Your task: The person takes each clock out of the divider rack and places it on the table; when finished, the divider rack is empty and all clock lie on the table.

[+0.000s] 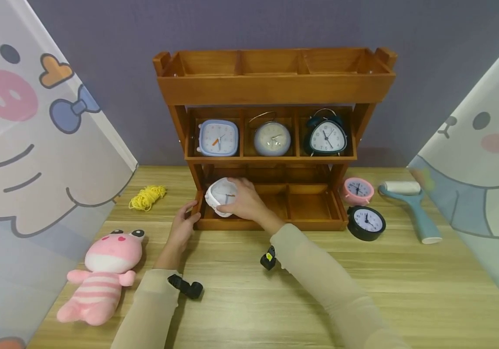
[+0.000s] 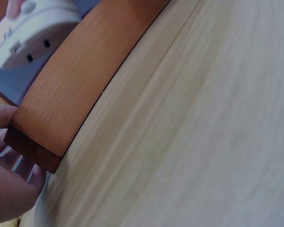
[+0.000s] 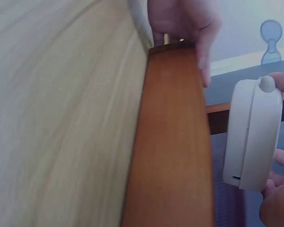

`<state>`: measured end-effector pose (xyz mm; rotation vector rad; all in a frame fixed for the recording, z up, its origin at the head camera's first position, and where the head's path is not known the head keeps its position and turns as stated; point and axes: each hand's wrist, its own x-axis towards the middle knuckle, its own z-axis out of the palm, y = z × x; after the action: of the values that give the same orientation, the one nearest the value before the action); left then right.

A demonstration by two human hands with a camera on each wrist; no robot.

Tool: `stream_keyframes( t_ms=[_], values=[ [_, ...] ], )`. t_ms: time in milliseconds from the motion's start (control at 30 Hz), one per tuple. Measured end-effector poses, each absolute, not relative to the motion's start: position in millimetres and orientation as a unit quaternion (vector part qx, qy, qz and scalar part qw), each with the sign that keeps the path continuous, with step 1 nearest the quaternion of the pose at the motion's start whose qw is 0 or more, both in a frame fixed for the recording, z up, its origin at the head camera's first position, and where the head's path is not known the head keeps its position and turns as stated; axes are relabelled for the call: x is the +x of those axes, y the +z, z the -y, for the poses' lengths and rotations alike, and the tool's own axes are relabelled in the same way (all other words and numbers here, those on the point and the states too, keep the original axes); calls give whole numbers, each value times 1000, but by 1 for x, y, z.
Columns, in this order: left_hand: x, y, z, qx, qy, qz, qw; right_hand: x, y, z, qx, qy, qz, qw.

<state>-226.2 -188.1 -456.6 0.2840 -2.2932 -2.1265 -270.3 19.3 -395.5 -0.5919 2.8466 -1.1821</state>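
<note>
My right hand (image 1: 249,201) holds a white alarm clock (image 1: 220,194) by its rim over the bottom-left compartment of a wooden shelf rack (image 1: 271,225). The dial faces up and toward me in the head view. In the right wrist view the clock (image 3: 253,137) shows its pale side, with fingers and thumb around the edge. My left hand (image 1: 181,230) grips the front left corner of the rack's bottom tray. Its thumb lies over the front board (image 2: 85,71) and its fingers lie against the end, in the left wrist view.
The middle row holds a blue clock (image 1: 218,138), a round grey clock (image 1: 272,139) and a dark green clock (image 1: 328,137). Right of the rack are a pink clock (image 1: 357,190), a black clock (image 1: 366,223) and a lint roller (image 1: 415,208). Yellow cord (image 1: 147,198) and a plush frog (image 1: 101,276) lie left.
</note>
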Motion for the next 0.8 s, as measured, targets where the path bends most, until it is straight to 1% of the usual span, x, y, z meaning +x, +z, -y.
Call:
stream_keyframes(
  t_ms=[300, 533, 800],
  values=[
    [-224, -450, 190, 92, -690, 718, -20, -249, -375, -52, -232, -341, -911, 6],
    [-224, -456, 191, 82, -677, 732, -4, -235, -365, -89, -260, -311, -914, 21],
    [-224, -460, 190, 70, -678, 732, 3, -214, -367, -144, -285, -312, -906, 7]
  ],
)
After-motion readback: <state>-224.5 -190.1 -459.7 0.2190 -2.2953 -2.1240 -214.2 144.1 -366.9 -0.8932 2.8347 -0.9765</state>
